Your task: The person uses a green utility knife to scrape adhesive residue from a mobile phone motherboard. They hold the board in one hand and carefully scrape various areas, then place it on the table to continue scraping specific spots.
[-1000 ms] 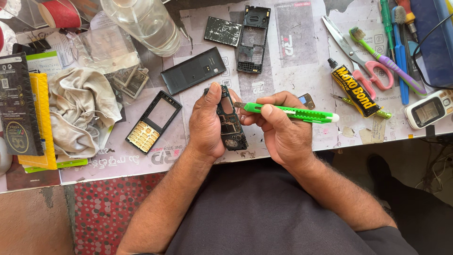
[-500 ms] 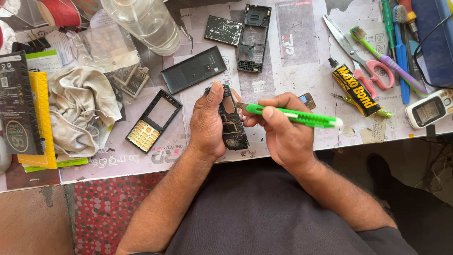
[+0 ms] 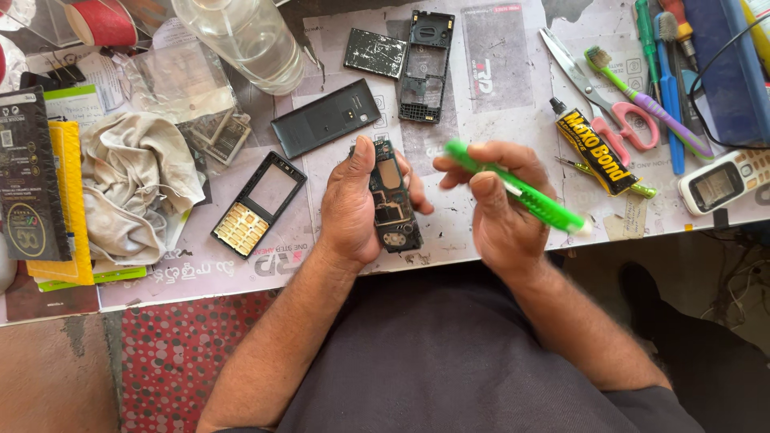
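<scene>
Green plastic tool (image 3: 521, 195) is gripped in the right hand (image 3: 501, 212), at three o'clock of the bare phone board (image 3: 393, 199) clasped upright by the left hand (image 3: 349, 204). A yellow-and-black glue tube (image 3: 592, 151) lies at two o'clock; a black packet (image 3: 28, 180) sits far off at nine.

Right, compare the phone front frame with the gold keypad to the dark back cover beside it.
The front frame has an open window where the screen goes and a gold keypad; the back cover is one solid dark panel. The frame lies nearer the left hand; the cover lies farther up. Both lie flat, untouched.
</scene>
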